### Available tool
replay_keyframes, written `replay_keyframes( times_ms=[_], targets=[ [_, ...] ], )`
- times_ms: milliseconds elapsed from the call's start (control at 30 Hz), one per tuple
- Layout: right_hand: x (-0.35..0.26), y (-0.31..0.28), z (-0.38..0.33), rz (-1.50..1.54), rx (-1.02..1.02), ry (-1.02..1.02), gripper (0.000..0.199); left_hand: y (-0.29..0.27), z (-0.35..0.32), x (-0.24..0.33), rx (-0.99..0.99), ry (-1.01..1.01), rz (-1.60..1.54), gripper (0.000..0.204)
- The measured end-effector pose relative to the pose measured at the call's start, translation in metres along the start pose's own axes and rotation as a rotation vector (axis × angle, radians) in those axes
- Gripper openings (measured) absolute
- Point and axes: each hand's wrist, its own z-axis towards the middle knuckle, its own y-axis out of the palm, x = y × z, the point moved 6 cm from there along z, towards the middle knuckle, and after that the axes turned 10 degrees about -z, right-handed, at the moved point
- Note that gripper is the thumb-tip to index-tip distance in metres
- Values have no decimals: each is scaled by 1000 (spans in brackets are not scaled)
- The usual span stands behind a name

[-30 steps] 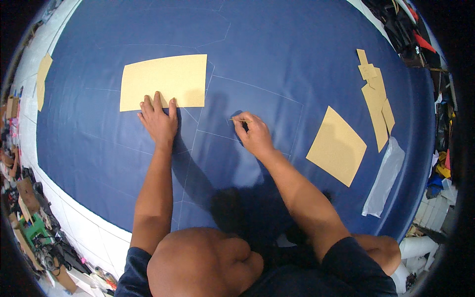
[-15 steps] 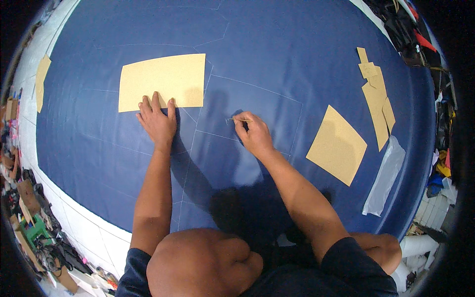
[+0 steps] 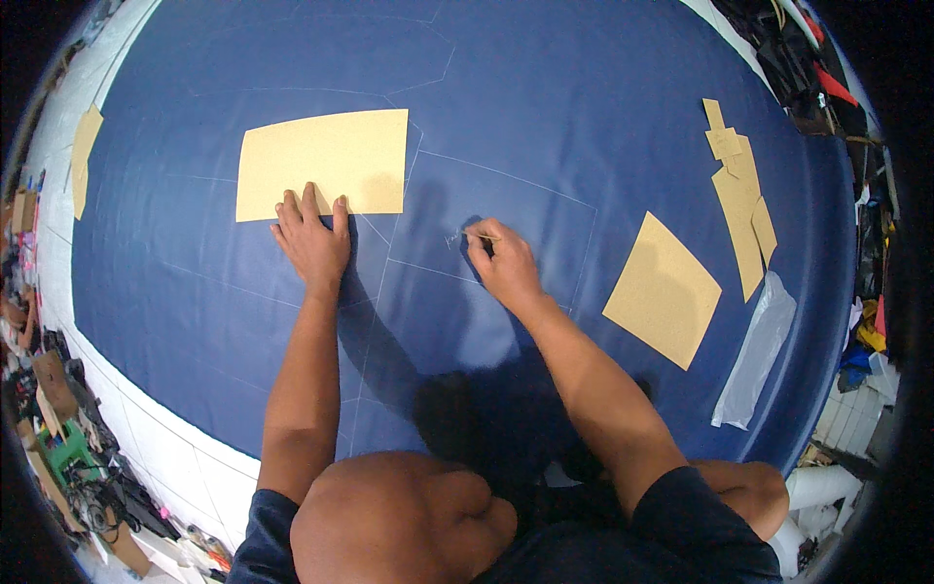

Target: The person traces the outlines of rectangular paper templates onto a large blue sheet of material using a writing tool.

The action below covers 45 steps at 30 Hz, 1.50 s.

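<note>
My left hand [image 3: 314,251] lies with fingers spread, its fingertips on the lower edge of a tan card pattern piece [image 3: 326,156]. That piece rests flat on a large dark blue sheet of material [image 3: 525,107], which carries thin pale drawn lines. To the right, my right hand [image 3: 509,263] pinches a thin, yellowish pen-like marking stick [image 3: 481,235], its tip down on the blue sheet. Small pale handwritten marks [image 3: 450,238] sit just left of the tip, inside a drawn four-sided outline.
Another tan card piece [image 3: 666,292] lies right of my right hand. Beyond it are several narrow card pieces [image 3: 741,214] and a greyish plastic strip [image 3: 754,355]. A card piece [image 3: 86,161] sits at the far left edge. Clutter [image 3: 73,457] lines the white tiled floor.
My right hand has shifted slightly right with the marking stick, and more pale marks show left of its tip. My left hand stays on the card piece.
</note>
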Motion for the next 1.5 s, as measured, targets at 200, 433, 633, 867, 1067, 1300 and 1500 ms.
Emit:
replay_keyframes(
  times_ms=[200,433,633,867,1067,1300,1500],
  targets=[
    [-3,-3,-2,16,39,-25,9,-1,-1,-2,16,7,8,64],
    [-4,-7,-1,-10,111,-58,9,0,-1,-1,15,-1,-12,64],
    [1,-7,0,-38,44,31,11,0,0,-1,2,0,-2,64],
    [2,-9,0,-10,97,25,10,0,0,1,5,-4,-6,63],
    [10,-6,0,-51,101,3,9,-1,-1,1,8,0,-9,63],
    [19,-16,7,12,110,76,11,-4,-3,1,60,39,-2,60],
    [17,-22,18,-55,104,-23,12,-4,-1,1,75,45,-13,62]
  ],
)
